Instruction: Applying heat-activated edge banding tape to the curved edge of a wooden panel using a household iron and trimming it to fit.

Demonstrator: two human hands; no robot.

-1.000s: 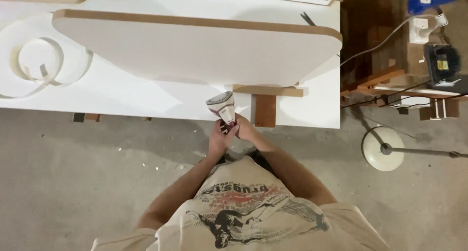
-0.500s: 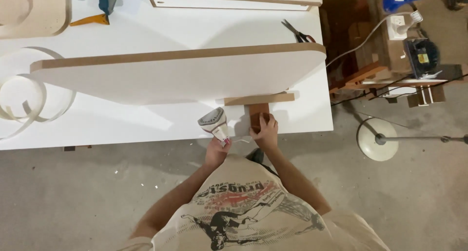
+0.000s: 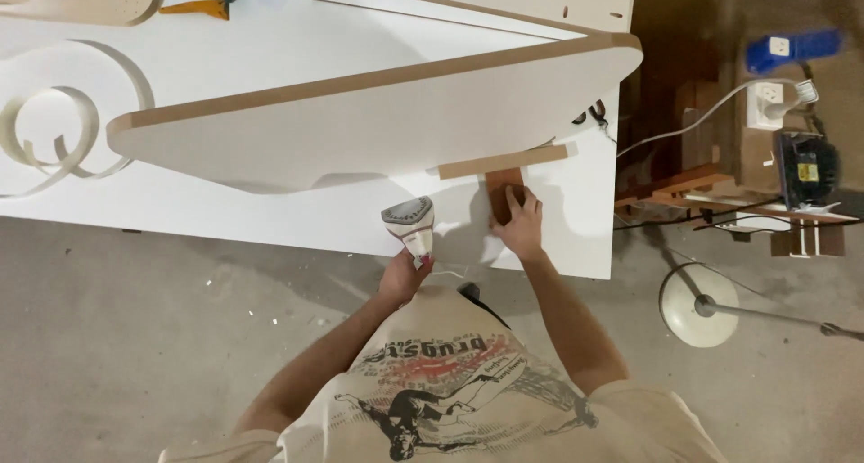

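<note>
White bench (image 3: 270, 202) near edge: left hand (image 3: 402, 278) fingers closed around small iron (image 3: 410, 224), right hand (image 3: 519, 224) fingers flat on brown wood block (image 3: 500, 188) below propped panel (image 3: 378, 125).

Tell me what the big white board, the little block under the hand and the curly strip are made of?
The big white board looks like fibreboard with a smooth white coating: its bare edge shows plain brown. The little block under the right hand seems solid wood, reddish-brown and dull. The curly strip is probably thin edge banding, plastic or veneer; hard to tell. The left hand holds a small iron, likely plastic-bodied.
</note>
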